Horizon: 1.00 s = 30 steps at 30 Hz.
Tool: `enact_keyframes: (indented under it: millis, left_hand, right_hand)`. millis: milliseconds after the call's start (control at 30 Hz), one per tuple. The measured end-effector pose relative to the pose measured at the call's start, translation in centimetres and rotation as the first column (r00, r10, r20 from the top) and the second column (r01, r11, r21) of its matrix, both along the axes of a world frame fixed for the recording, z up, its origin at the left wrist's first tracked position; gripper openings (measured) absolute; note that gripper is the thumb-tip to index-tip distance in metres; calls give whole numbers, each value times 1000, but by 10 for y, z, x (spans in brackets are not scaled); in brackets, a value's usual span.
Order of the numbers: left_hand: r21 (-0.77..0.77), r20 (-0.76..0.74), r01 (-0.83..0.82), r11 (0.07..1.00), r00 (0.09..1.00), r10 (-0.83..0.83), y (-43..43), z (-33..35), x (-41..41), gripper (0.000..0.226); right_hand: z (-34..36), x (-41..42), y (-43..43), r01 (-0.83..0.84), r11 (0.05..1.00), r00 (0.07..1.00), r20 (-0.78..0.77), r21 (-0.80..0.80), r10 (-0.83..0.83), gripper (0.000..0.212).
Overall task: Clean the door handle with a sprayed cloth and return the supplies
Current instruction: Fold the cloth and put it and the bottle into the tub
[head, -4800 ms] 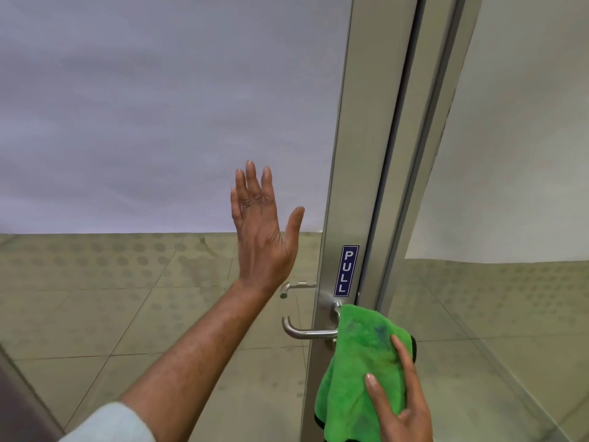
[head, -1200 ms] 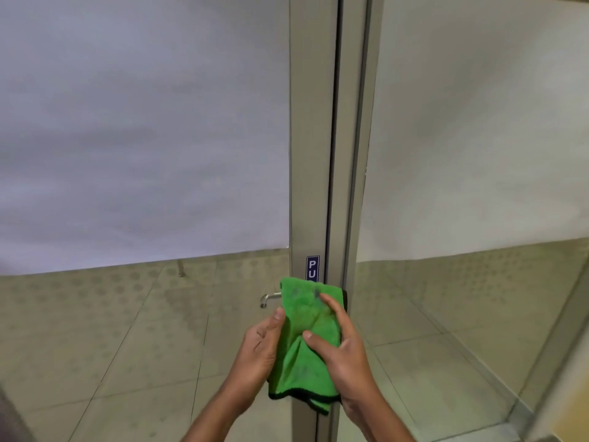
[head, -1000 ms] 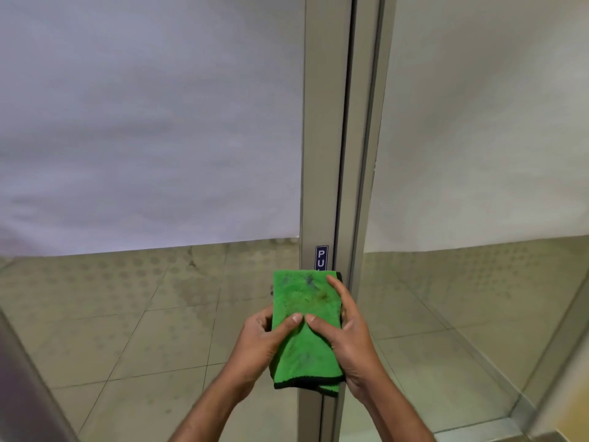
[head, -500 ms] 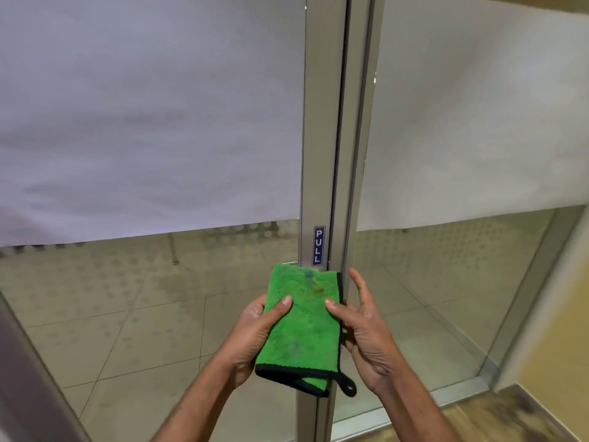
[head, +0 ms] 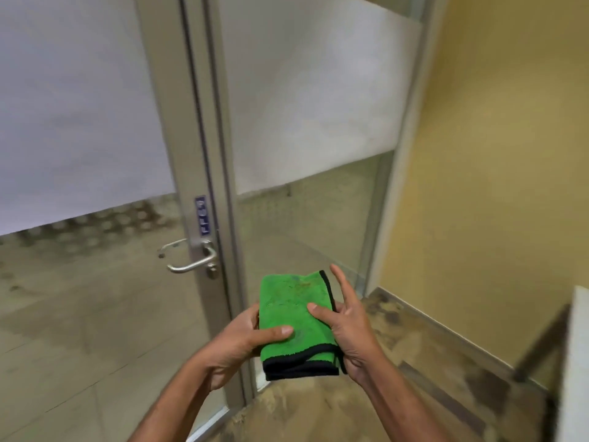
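Folded green microfibre cloth with black edging (head: pixel 294 320) sits low in centre frame, gripped by the left hand (head: pixel 242 344) thumb on top, right hand (head: pixel 349 323) cradling its edge, fingers splayed.

door handle (head: pixel 194 261) uncovered, open air around lever | both hands well right of it | door frame (head: pixel 204 154) behind | yellow wall (head: pixel 497 154) closes right side
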State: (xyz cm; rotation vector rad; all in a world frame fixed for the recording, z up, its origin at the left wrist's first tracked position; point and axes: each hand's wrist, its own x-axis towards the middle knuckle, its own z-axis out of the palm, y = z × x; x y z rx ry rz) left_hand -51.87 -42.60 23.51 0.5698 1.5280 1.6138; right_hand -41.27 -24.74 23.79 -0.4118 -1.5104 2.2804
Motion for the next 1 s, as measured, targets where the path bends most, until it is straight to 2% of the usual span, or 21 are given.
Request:
enact_keyframes:
  millis: [100, 200, 300, 400, 500, 667, 767, 833, 900, 1000]
  left_hand:
    - [61, 52, 102, 993, 993, -105, 43, -18, 40, 94]
    - [92, 101, 116, 989, 987, -125, 91, -34, 97, 120]
    - [97, 50, 193, 976, 979, -199, 134, -48, 159, 113]
    - [73, -2, 261, 962, 965, -262, 175, -61, 233, 101]
    - [58, 66, 303, 951, 950, -307, 210, -76, 310, 92]
    - [38, 109, 357, 933, 927, -359, 254, -90, 408, 81]
    - [0, 105, 422, 907, 902, -419, 271, -95, 435, 84]
    - [-69, 53, 469, 880, 883, -466, 280, -97, 445, 89]
    - [-153, -77, 490, 859, 860, -504, 290, -98, 452, 92]
    - [-286, -344, 338, 897, 837, -425, 302, -103, 464, 93]
  right_hand:
    - [-13, 56, 27, 195, 981, 980, 49, -9, -194, 67]
    - [-26, 128, 60, 335, 942, 934, 132, 3, -332, 45]
    - [-36, 211, 89, 390, 920, 899, 204, 31, -388, 35]
    - [-49, 302, 117, 330, 941, 906, 253, 79, -339, 55]
    - [-60, 394, 143, 201, 962, 910, 328, 185, -253, 80]
    - [-77, 504, 177, 74, 932, 864, 443, 355, -238, 87]
    - [-88, 536, 188, 61, 851, 764, 525, 522, -377, 73]
    - [-96, 547, 192, 70, 792, 698, 538, 607, -474, 59]
    - [-105, 550, 196, 112, 741, 649, 516, 662, -559, 46]
    - [-119, 544, 201, 201, 649, 578, 446, 734, -684, 36]
